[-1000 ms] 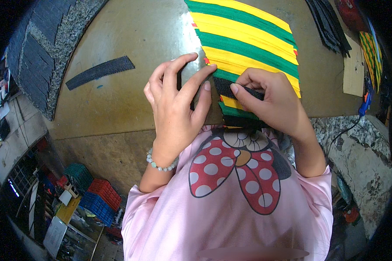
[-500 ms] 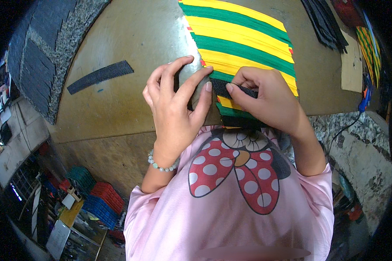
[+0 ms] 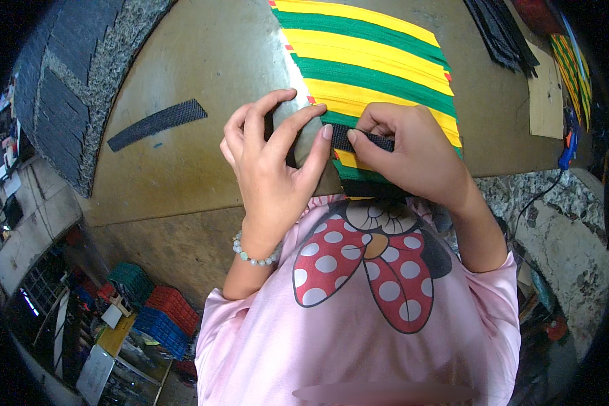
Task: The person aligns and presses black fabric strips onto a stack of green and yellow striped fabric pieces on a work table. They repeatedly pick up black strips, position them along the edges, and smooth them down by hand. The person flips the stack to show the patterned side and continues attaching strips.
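My right hand is closed, pinching a short black woven webbing strip between thumb and fingers. The strip lies crosswise over a row of green and yellow striped fabric bands spread on the table. My left hand lies at the row's left edge with its fingers apart. Its thumb tip touches the strip's left end, and the index fingertip rests at the edge of the bands. A bead bracelet circles my left wrist. The strip's right end is partly hidden by my right hand.
Another black webbing strip lies on the brown table to the left. Dark strips are stacked at the far left. At the right are black strips, a tan board and a blue corded tool. Crates stand below left.
The view has shifted slightly. Both hands keep nearly the same place, with the right hand still pinching the black strip and the left thumb now touching its end.
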Tool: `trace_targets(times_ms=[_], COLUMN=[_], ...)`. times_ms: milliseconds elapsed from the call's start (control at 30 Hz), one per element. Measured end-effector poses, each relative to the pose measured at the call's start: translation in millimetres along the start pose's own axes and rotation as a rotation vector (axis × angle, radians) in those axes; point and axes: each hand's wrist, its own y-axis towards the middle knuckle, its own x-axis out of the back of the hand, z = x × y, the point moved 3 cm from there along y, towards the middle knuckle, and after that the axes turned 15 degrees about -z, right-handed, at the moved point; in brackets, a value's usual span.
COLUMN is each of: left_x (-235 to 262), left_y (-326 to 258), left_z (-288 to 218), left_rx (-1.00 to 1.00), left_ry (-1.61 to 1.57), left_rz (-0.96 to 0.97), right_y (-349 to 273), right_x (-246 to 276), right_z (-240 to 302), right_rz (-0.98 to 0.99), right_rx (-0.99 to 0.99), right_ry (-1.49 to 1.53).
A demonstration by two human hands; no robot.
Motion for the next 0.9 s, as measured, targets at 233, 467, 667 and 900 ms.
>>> trace_targets(times_ms=[233, 467, 667, 900], left_x=[-0.5, -0.3, -0.6, -0.3], left_y=[0.3, -0.2, -0.3, -1.0], left_z=[0.6, 1.2, 1.0, 1.5], left_rx=[-0.008, -0.002, -0.020, -0.025], left_ry=[0.003, -0.004, 0.007, 0.013], left_rz=[-0.006, -0.007, -0.015, -0.011], right_y=[-0.8, 0.9, 0.7, -1.5], right_x=[-0.5, 1.8, 1.3, 0.1], right_z=[1.8, 4.3, 4.5, 1.7], right_rz=[-0.027, 0.007, 0.009, -0.011], right_rx=[0.035, 0.053, 0.028, 0.025], right_ry=[-0.005, -0.042, -0.044, -0.009])
